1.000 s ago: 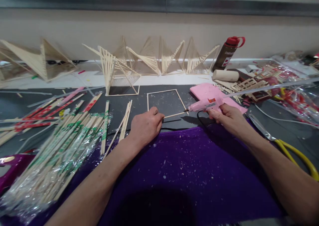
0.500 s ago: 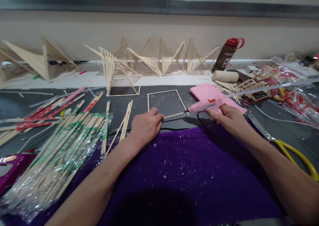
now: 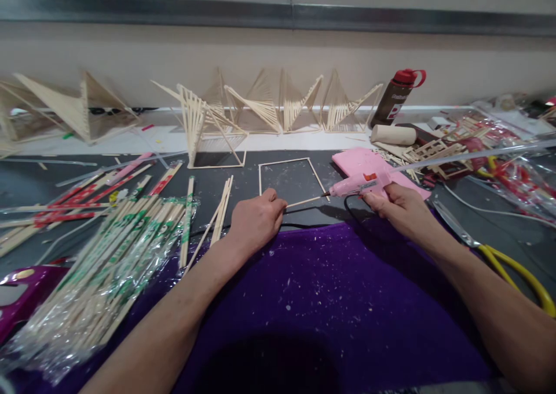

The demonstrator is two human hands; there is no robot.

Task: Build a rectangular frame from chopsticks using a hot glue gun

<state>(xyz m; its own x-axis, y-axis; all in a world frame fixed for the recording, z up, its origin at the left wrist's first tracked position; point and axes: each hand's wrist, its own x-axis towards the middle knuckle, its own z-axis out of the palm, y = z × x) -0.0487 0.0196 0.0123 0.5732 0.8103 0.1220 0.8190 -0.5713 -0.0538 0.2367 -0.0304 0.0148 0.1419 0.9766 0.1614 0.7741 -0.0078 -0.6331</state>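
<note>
My left hand (image 3: 256, 219) is curled and pinches the near stick of a thin wooden square frame (image 3: 289, 162) that lies flat on the dark mat. My right hand (image 3: 397, 204) grips a pink glue gun (image 3: 358, 183), whose nozzle touches the frame's near right corner. The gun's black cord runs along the mat toward my left hand. A purple cloth (image 3: 330, 301) spotted with white flecks lies under both forearms.
Wrapped chopsticks (image 3: 117, 255) are heaped at the left, with loose sticks (image 3: 219, 208) beside them. Stick sculptures (image 3: 278, 104) line the back wall. A dark bottle with a red cap (image 3: 397, 95), a pink foam pad (image 3: 369, 162), yellow-handled scissors (image 3: 499, 252) and plastic clutter are at the right.
Nothing has visibly moved; both hands hold their places and only the camera has shifted slightly.
</note>
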